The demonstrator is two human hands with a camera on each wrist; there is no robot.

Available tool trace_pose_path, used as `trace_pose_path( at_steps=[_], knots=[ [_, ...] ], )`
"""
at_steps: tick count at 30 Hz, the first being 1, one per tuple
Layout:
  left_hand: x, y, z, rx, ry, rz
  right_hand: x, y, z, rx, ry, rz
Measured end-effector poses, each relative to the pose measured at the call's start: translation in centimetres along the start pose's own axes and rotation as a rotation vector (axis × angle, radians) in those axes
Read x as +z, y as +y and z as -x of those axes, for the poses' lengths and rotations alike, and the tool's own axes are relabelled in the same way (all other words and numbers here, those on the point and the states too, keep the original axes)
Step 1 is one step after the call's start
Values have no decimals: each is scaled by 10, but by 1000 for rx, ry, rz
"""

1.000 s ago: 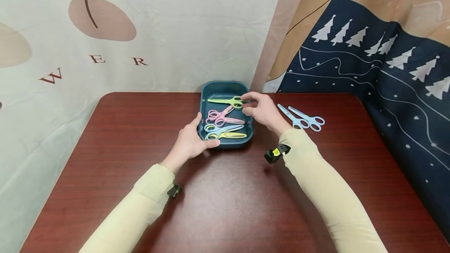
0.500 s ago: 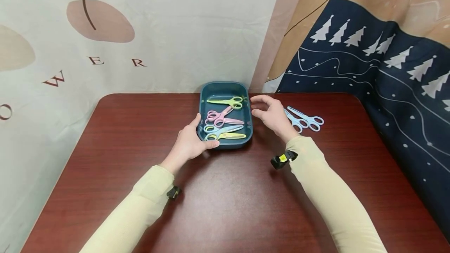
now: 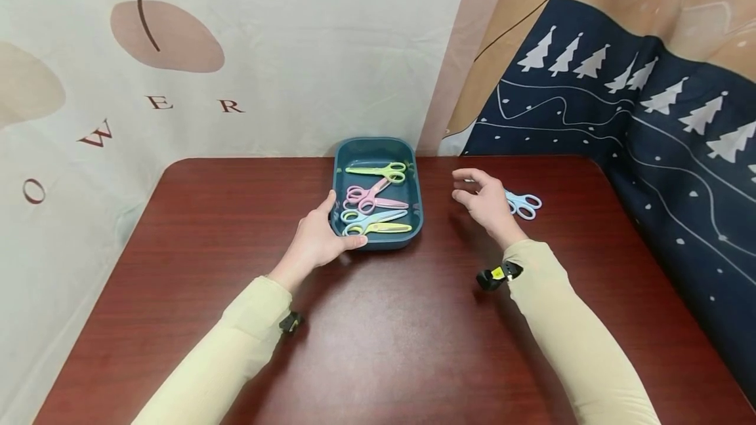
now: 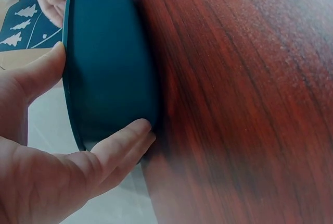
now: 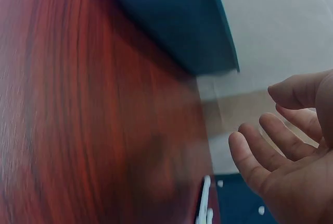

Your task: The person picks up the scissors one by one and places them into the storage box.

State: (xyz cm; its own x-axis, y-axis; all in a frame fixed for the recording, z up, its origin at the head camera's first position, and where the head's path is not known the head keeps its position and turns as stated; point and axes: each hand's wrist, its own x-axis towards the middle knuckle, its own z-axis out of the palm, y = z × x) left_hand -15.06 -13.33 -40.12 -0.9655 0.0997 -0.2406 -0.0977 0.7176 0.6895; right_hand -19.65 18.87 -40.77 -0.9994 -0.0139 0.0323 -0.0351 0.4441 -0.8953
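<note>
On the left a forearm slants toward one o'clock, its left hand [image 3: 313, 239] gripping the teal tray [image 3: 372, 151] at the seven-o'clock corner. That tray, on the counter [image 3: 407, 333], lies lengthwise twelve to six; inside, green scissors [image 3: 384, 172] point to nine, pink scissors [image 3: 391, 204] below them near three. At the tray's three o'clock hangs the right hand [image 3: 485, 202], fingers loosely bent, parted from the thumb, partly hiding light-blue scissors [image 3: 516, 201], loops toward three.
</note>
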Motion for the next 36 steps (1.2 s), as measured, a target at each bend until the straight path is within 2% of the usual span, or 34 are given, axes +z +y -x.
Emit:
trace_pose_path(
  at_steps=[9, 17, 25, 36],
  knots=[
    [-2, 3, 0, -8, -9, 3, -19, 16, 5, 28, 69, -32],
    [2, -1, 4, -15, -7, 5, -32, 28, 17, 84, 91, 53],
    [3, -3, 5, -7, 2, -2, -39, 40, 22, 81, 128, 60],
    [0, 0, 4, -9, 7, 5, -47, 47, 24, 127, 143, 125]
  ],
)
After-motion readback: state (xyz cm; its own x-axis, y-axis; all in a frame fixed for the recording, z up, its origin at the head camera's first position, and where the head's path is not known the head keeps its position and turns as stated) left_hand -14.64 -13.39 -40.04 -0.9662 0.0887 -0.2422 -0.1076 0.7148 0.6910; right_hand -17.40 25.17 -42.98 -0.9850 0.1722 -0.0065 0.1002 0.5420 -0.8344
